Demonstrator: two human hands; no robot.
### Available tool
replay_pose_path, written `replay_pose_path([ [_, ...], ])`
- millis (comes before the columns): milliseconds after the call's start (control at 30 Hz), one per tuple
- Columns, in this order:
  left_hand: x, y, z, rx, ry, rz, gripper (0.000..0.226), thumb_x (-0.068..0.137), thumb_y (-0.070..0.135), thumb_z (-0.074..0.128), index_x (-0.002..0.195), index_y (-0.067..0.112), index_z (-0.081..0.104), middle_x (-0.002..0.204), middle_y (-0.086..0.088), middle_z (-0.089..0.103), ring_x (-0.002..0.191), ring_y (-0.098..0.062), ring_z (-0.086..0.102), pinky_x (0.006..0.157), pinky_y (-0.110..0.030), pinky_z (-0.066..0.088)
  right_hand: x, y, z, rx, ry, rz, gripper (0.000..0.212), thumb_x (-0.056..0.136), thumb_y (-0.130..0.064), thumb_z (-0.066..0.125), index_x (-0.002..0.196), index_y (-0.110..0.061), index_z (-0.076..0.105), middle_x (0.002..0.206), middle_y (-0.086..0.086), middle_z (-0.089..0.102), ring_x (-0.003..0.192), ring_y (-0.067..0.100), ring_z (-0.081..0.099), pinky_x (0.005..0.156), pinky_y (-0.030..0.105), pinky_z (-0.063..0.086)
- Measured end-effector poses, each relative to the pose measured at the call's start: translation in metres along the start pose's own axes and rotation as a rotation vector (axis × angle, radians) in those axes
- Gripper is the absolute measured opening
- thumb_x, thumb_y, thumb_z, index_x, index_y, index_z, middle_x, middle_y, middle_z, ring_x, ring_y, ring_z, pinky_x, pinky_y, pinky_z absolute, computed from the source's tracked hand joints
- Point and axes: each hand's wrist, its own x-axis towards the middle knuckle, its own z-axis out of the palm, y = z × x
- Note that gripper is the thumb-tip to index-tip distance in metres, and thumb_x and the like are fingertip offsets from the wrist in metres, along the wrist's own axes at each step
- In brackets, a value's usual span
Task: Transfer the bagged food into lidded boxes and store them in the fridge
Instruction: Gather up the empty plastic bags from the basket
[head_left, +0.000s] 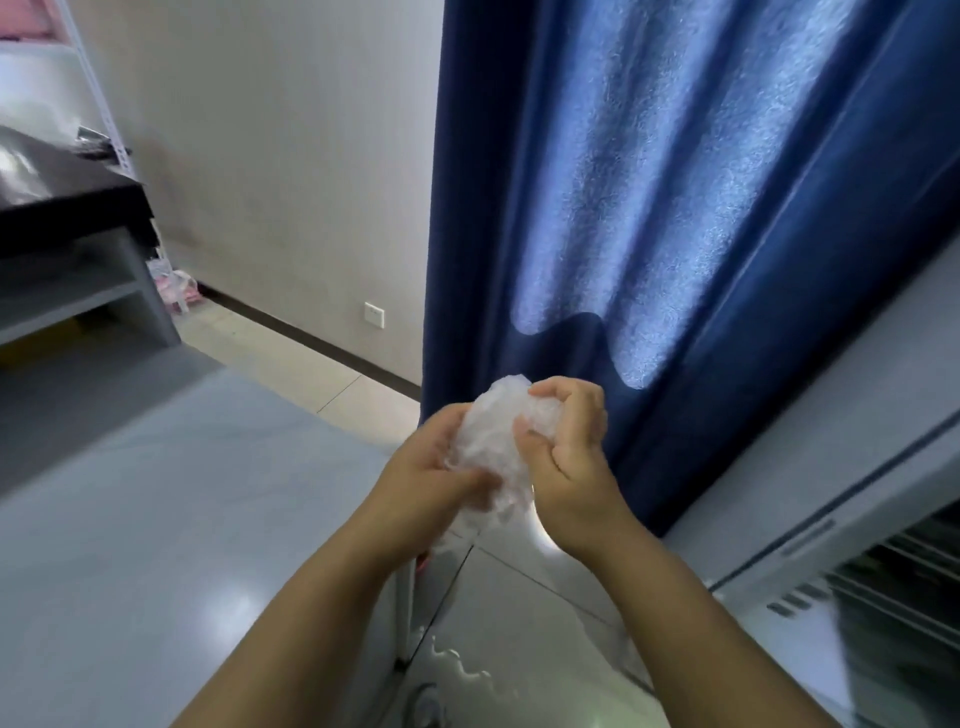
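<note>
No readable text, labels, brands or numbers anywhere in view.

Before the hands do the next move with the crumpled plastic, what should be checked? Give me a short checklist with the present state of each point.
1. Both hands hold the crumpled plastic bag: ok, the left hand and the right hand are closed around it.
2. Bag is empty of food: cannot tell, it is bunched up and blurred.
3. A place to discard it is in view: not ok, no bin is visible.
4. Floor underfoot is dry: not ok, a puddle lies on the tiles below the hands.
5. Fridge is shut: cannot tell, only part of an appliance shows at the right.
</note>
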Motion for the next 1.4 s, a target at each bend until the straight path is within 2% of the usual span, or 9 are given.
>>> replay_pose_path([
  [67,0.041,-0.002,-0.001,-0.043,0.054,-0.027,0.03,0.083,0.0,0.059,0.102,0.023,0.058,0.089,0.001,0.063,0.072,-0.006,0.064,0.06,-0.018,0.055,0.026,0.016,-0.017,0.049,-0.109,0.027,0.038,0.083,-0.024,0.05,0.102,-0.055,0.04,0.118,-0.017,0.036,0.09,0.007,0.049,0.084,0.027,0.047],
  [133,0.082,-0.006,-0.001,-0.056,0.063,-0.058,0.027,0.08,0.009,0.063,0.1,0.025,0.053,0.093,-0.002,0.061,0.077,-0.012,0.061,0.063,-0.023,0.055,0.053,0.026,-0.03,0.028,-0.148,-0.007,0.043,0.083,-0.01,0.055,0.103,-0.047,0.049,0.119,-0.014,0.04,0.081,0.011,0.054,0.079,0.033,0.055],
  [267,0.151,-0.006,-0.001,-0.069,0.069,-0.117,0.028,0.078,0.004,0.062,0.102,0.015,0.052,0.09,-0.005,0.06,0.069,-0.011,0.059,0.048,-0.014,0.047,0.111,0.047,-0.035,-0.039,-0.129,-0.065,0.057,0.077,0.015,0.057,0.096,-0.038,0.058,0.11,-0.012,0.051,0.091,0.006,0.056,0.073,0.01,0.047],
  [367,0.185,-0.014,-0.006,-0.064,0.076,-0.176,0.023,0.083,-0.002,0.06,0.103,0.008,0.057,0.087,-0.007,0.063,0.064,-0.009,0.062,0.047,-0.015,0.048,0.149,0.073,-0.031,-0.173,-0.102,-0.077,0.048,0.071,0.014,0.063,0.093,-0.028,0.063,0.1,-0.013,0.056,0.093,0.005,0.057,0.076,0.009,0.044],
  [467,0.209,-0.035,-0.018,0.08,0.067,-0.219,0.017,0.082,0.012,0.066,0.097,0.017,0.061,0.087,-0.002,0.067,0.077,-0.015,0.062,0.064,-0.025,0.052,0.173,0.1,-0.024,-0.189,-0.172,-0.036,0.039,0.07,0.012,0.066,0.091,-0.021,0.068,0.096,-0.011,0.059,0.091,0.006,0.057,0.074,0.009,0.045],
  [700,0.244,-0.087,-0.047,0.496,0.012,-0.421,0.022,0.082,0.033,0.065,0.102,0.024,0.061,0.097,0.004,0.065,0.087,-0.014,0.061,0.077,-0.03,0.05,0.225,0.175,0.005,-0.275,-0.504,0.112,0.032,0.081,-0.007,0.06,0.094,-0.036,0.062,0.098,-0.024,0.053,0.093,-0.002,0.054,0.074,0.01,0.043],
  [833,0.265,-0.119,-0.052,0.629,0.051,-0.624,0.035,0.084,0.04,0.063,0.115,0.024,0.059,0.111,0.006,0.061,0.099,-0.014,0.058,0.081,-0.026,0.046,0.261,0.222,0.028,-0.373,-0.743,0.146,0.033,0.082,-0.009,0.053,0.099,-0.037,0.059,0.107,-0.023,0.05,0.093,0.004,0.054,0.078,0.027,0.05],
  [1033,0.283,-0.169,-0.042,0.533,0.315,-0.806,0.03,0.087,0.029,0.063,0.114,0.017,0.064,0.115,-0.001,0.065,0.104,-0.019,0.059,0.088,-0.028,0.046,0.32,0.294,0.049,-0.523,-1.044,0.08,0.029,0.086,-0.009,0.051,0.106,-0.029,0.057,0.103,-0.012,0.046,0.092,0.016,0.054,0.076,0.031,0.05],
  [1400,0.258,-0.265,-0.007,0.341,0.42,-1.112,0.006,0.085,0.027,0.066,0.088,0.023,0.063,0.099,-0.002,0.067,0.095,-0.02,0.061,0.077,-0.028,0.045,0.324,0.381,0.118,-0.709,-1.291,0.022,0.04,0.087,0.001,0.047,0.12,-0.023,0.052,0.121,0.003,0.047,0.091,0.026,0.055,0.067,0.03,0.041],
])
